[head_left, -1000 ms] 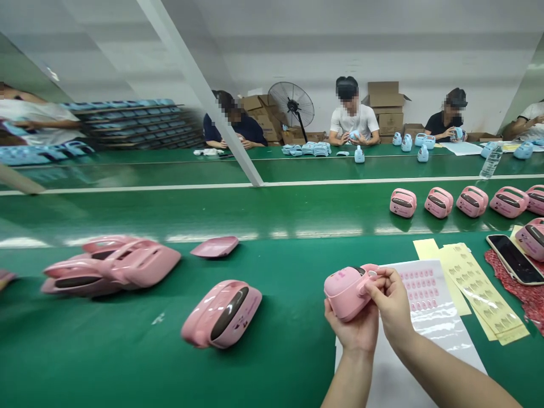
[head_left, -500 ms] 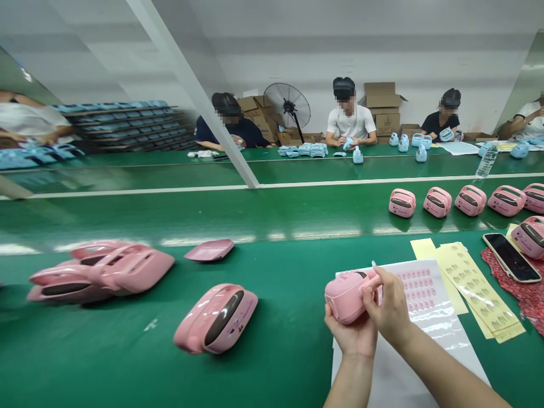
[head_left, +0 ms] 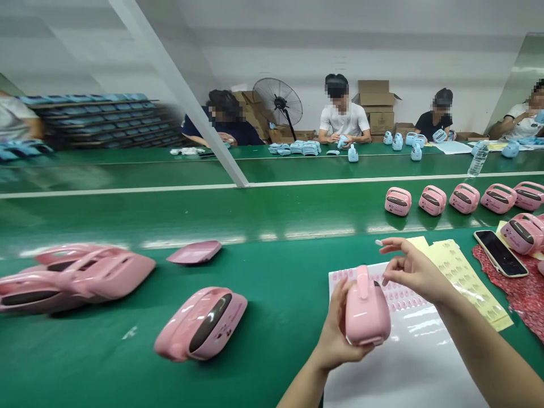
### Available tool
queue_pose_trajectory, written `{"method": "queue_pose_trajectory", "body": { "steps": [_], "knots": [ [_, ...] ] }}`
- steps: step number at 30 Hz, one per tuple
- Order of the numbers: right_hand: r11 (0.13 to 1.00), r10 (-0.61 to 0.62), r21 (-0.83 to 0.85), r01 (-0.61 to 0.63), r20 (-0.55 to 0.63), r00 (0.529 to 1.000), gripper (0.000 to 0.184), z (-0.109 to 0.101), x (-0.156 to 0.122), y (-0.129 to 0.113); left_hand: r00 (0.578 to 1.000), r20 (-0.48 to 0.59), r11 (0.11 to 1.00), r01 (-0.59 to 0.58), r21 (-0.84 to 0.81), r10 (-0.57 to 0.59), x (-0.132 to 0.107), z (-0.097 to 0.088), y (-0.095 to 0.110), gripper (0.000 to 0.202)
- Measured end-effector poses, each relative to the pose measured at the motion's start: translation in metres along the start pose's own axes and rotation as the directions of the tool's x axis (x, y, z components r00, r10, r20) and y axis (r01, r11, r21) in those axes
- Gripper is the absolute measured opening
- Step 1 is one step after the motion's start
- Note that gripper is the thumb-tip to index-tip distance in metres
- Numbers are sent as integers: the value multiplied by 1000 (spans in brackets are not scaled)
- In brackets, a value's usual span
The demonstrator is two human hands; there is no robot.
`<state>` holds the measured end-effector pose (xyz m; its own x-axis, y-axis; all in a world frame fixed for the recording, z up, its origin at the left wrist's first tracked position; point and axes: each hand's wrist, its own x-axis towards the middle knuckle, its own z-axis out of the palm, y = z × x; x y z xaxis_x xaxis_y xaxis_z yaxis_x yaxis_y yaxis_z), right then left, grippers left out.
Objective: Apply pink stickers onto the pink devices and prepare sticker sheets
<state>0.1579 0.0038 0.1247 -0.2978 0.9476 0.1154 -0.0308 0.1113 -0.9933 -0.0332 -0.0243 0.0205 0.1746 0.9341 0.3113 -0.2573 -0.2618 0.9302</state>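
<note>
Pink case [head_left: 368,313] newly upright within grasping left hand [head_left: 334,340], loose-fingered right hand [head_left: 419,275] over white sheet [head_left: 410,357]

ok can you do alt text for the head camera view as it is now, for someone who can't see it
A person's left hand holds a pink case over a white sheet, the right hand close beside it. More pink cases sit around, and co-workers handle blue pieces opposite.

White bit [head_left: 378,242] on right hand [head_left: 419,272], half past three — too small to name. Pink shells [head_left: 113,277], half past eight — cropped.
</note>
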Motion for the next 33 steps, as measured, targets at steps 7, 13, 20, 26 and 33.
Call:
{"method": "queue_pose_trajectory", "body": {
  "steps": [7, 13, 20, 26, 33],
  "knots": [
    [975, 69, -218, -38, 137, 988, 52, 15, -10, -9, 956, 295, 946, -105, 306, 11, -2, -6, 12, 99],
    [936, 28, -349, 45, 202, 979, 63, 12, -15, -7, 936, 348, 926, -177, 332, 54, 2, -1, 21, 97],
    [891, -87, -424, 161, 188, 978, 63, 17, -23, -3, 936, 342, 911, -208, 357, 79, -2, -7, 13, 99],
    [744, -375, -533, 404, 167, 912, 64, 27, -35, 12, 935, 333, 898, -248, 363, 124, 0, -6, 15, 99],
    [925, -128, -367, 102, -45, 991, 71, 0, 3, 38, 904, 417, 941, -220, 256, 97, -4, -7, 15, 104]
  ]
}}
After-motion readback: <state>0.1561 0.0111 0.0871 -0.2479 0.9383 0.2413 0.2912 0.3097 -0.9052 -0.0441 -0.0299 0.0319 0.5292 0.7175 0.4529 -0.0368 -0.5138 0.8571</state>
